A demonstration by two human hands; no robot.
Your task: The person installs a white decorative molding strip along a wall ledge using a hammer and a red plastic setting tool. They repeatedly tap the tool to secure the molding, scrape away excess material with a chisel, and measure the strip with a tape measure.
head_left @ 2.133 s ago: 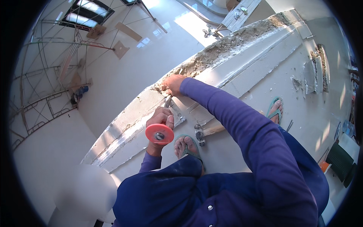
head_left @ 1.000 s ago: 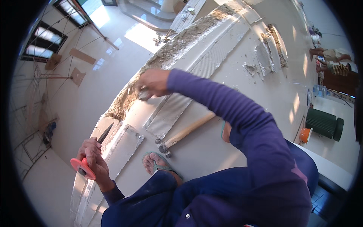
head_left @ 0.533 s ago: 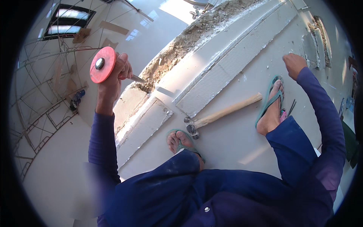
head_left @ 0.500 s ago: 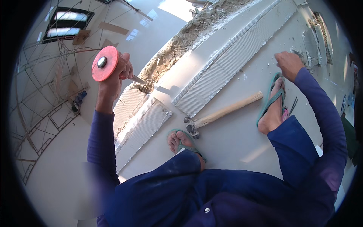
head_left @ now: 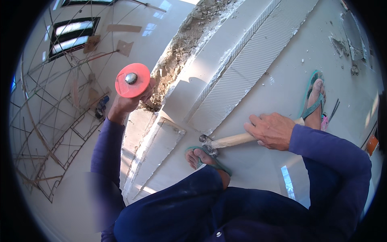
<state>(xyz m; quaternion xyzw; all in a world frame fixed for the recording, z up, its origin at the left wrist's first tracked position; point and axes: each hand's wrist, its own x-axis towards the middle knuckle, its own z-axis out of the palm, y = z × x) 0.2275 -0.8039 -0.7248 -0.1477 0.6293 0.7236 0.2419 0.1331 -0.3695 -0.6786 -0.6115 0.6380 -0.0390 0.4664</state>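
Observation:
My left hand [head_left: 135, 101] is closed round a chisel with a round red hand guard [head_left: 123, 81] and a metal striking end [head_left: 131, 78]. The guard hides most of the fingers, and the chisel's blade is out of sight behind the hand. My right hand [head_left: 272, 131] is wrapped over the wooden handle of a hammer [head_left: 231, 141], near its far right end. The hammer's dark metal head [head_left: 209, 145] is down beside my left foot [head_left: 201, 156], partly over the sandal's edge.
A broken channel of rubble [head_left: 177, 48] runs along the ledge, beside ribbed plaster strips [head_left: 242, 76]. My right foot [head_left: 316, 94] stands in a green sandal. Metal scaffolding [head_left: 52, 153] rises at left. Loose plaster pieces [head_left: 352, 40] lie at upper right.
My right hand has come down from near my right foot onto the hammer's handle and closed on it; the handle has swung slightly. My left hand still holds the chisel, its blade now hidden.

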